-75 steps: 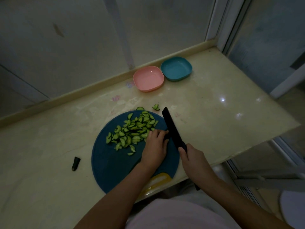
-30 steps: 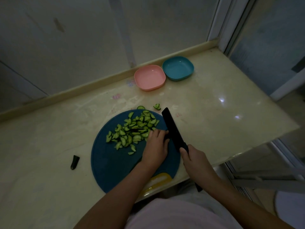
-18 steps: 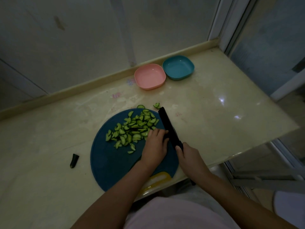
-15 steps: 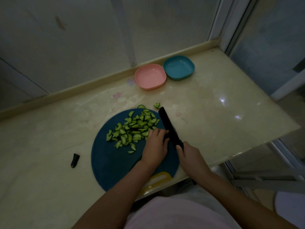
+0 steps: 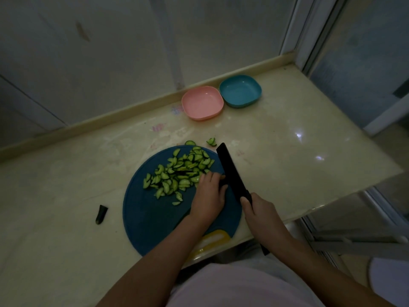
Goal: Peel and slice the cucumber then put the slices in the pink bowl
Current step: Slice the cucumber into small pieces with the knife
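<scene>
A pile of green cucumber slices [image 5: 179, 171] lies on the round blue cutting board [image 5: 152, 216]. My left hand [image 5: 209, 193] rests curled on the board at the pile's right edge, pressing down a piece that its fingers hide. My right hand [image 5: 257, 212] grips the handle of a black knife [image 5: 230, 170], whose blade stands right beside my left fingertips. The pink bowl [image 5: 202, 103] sits empty at the back of the counter. Two stray slices [image 5: 211, 141] lie on the counter just beyond the board.
A blue bowl [image 5: 240, 91] touches the pink one on its right. A dark cucumber end [image 5: 101, 214] lies on the counter left of the board. The board's yellow handle [image 5: 212, 239] overhangs the counter's front edge. A wall runs behind the bowls.
The knife blade has shifted slightly left, closer to my left fingertips, with small up-and-down motion. My left hand has stayed in place on the board.
</scene>
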`<state>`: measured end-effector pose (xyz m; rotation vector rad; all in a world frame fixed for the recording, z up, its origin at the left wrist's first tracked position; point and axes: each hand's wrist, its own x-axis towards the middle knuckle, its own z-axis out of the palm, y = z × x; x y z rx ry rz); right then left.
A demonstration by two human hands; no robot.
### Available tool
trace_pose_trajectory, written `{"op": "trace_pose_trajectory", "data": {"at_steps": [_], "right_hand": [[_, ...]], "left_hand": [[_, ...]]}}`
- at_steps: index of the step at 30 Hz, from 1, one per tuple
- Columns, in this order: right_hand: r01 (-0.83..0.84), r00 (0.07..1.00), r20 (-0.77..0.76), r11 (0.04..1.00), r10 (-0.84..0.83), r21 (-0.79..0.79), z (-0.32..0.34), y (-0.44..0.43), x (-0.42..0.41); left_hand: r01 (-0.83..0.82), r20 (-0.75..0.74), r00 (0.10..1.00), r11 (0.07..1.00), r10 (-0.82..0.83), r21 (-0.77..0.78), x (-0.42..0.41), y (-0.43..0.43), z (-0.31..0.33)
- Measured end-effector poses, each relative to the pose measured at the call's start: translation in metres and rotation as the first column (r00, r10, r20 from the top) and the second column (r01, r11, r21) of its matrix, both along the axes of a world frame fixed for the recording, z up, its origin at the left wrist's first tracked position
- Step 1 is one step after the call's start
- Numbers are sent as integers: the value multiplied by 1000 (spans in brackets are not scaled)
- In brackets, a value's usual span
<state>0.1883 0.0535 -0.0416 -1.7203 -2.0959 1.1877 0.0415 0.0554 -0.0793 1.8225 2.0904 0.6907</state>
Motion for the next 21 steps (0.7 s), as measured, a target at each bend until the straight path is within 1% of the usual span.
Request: {"op": "trace_pose_trajectory", "data": {"at_steps": [5, 9, 12, 14, 17, 21], "right_hand": [[12, 1000, -22, 1000, -13, -16, -1, -3, -1], [28, 999, -37, 999, -29, -37, -3, -3, -6], [24, 999, -22, 999, -25, -24, -4, -2, -12], [21, 1000, -11, 1000, -22, -11, -5, -3, -14], [32, 999, -13, 999, -32, -3, -5, -2, -14], [29, 999, 27, 1000, -29, 7, -7, -2, -18]], "left_hand": [[4, -22, 1000, 1000, -4, 10, -1, 0, -1], [0, 7, 1000, 1000, 0, 4, -1, 0, 0], [7, 20, 1000, 1000, -7, -8, -2, 0, 1], [29, 43, 999, 1000, -29, -8, -6, -2, 1], [106, 59, 993, 994, -106, 2, -12, -5, 1], [103, 79, 991, 995, -103, 4, -11, -7, 0]]}}
